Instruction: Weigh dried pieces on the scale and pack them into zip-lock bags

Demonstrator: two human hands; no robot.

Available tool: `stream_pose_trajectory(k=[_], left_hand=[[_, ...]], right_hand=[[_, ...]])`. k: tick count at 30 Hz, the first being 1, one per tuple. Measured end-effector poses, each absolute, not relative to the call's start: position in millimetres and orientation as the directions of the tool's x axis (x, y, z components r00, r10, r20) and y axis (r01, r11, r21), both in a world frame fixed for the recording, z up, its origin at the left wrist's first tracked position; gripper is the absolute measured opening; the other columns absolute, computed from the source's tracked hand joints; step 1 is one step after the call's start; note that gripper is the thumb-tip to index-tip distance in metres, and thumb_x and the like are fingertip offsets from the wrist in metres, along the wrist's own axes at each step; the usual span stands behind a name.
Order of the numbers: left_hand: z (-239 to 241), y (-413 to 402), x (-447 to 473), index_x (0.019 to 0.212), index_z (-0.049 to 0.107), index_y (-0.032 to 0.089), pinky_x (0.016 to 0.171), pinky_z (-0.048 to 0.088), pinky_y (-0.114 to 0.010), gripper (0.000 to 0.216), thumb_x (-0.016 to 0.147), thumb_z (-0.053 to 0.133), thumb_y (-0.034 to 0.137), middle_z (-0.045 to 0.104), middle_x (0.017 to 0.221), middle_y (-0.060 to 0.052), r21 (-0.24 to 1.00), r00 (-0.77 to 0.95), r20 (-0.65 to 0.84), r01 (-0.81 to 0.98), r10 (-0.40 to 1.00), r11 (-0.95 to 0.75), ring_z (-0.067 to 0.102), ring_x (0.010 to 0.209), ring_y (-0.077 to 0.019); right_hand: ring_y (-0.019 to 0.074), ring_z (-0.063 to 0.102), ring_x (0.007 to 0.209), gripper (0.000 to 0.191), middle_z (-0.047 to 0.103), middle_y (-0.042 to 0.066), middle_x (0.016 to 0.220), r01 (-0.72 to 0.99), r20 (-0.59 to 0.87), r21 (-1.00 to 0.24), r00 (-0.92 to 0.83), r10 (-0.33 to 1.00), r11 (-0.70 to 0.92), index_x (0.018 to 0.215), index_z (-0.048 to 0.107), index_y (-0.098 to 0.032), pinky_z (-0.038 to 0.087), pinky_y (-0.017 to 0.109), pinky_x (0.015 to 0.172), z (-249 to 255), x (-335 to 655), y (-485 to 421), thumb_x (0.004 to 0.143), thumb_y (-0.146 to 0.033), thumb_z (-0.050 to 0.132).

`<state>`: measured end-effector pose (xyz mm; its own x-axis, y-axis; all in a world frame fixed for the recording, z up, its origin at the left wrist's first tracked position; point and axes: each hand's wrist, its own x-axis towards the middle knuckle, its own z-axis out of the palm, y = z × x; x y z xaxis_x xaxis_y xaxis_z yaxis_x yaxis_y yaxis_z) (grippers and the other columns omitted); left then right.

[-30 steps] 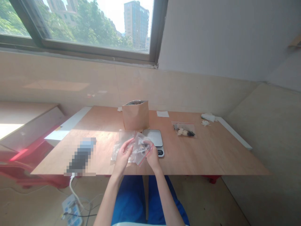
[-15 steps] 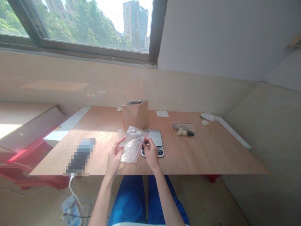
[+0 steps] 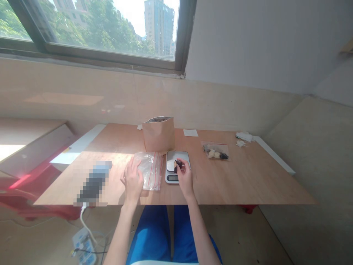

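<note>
My right hand (image 3: 184,176) pinches a small dark brown piece with a pale side (image 3: 177,166), whose exact kind I cannot make out. It is held over the silver plate of the white kitchen scale (image 3: 171,157), partly hiding plate and display. To the left, my left hand (image 3: 132,178) is open, its fingers at the left edge of several clear zip bags (image 3: 151,171) with red seal strips, lying on the table. Behind them stands an open brown paper pouch (image 3: 159,136); its contents are barely visible.
A filled zip bag (image 3: 216,152) with pale and dark pieces lies right of the scale. White paper (image 3: 190,133) and crumpled scraps (image 3: 244,137) lie at the back of the wooden table (image 3: 234,184). A blurred phone-like object (image 3: 95,182) with a white cable is at left.
The clear bag held up between both hands is now down on the table. My right hand has moved slightly right, over the scale, with the dark piece; my left hand's fingers have opened.
</note>
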<state>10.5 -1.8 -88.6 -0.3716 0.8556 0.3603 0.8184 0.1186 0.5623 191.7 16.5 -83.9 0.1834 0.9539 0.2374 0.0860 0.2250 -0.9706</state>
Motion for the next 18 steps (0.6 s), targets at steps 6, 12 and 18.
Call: stream_pose_trajectory(k=[6,12,18], left_hand=[[-116,22,25,0.126,0.05,0.016,0.104,0.02,-0.053,0.045,0.086,0.031,0.019,0.042,0.138,-0.012,0.293,-0.164,0.257,0.952,0.953,0.085,0.028,0.132,-0.0297],[-137,19,29,0.135,0.039,0.015,0.102,0.02,-0.055,0.05,0.086,0.031,0.017,0.032,0.143,-0.016,0.06,-0.059,0.246,0.997,0.967,0.045,0.025,0.132,-0.0345],[-143,21,28,0.135,0.038,0.016,0.102,0.021,-0.056,0.05,0.086,0.029,0.017,0.036,0.141,-0.015,0.051,-0.055,0.264,0.998,0.963,0.043,0.026,0.132,-0.0335]], right_hand=[[0.0136,0.058,0.07,0.026,0.063,0.006,0.095,0.043,0.207,-0.978,0.17,0.963,0.203,0.1,0.059,-0.017,0.049,0.028,0.069,-78,195,21,0.078,-0.031,0.053],[0.0133,0.059,0.073,0.022,0.063,0.005,0.091,0.062,0.333,-0.943,0.118,0.935,0.328,0.095,0.06,-0.017,0.05,0.026,0.068,-44,194,59,0.076,-0.026,0.054],[0.0116,0.057,0.067,0.019,0.061,0.004,0.089,0.068,0.49,-0.872,0.064,0.87,0.486,0.094,0.058,-0.018,0.05,0.024,0.062,21,181,136,0.078,-0.024,0.052]])
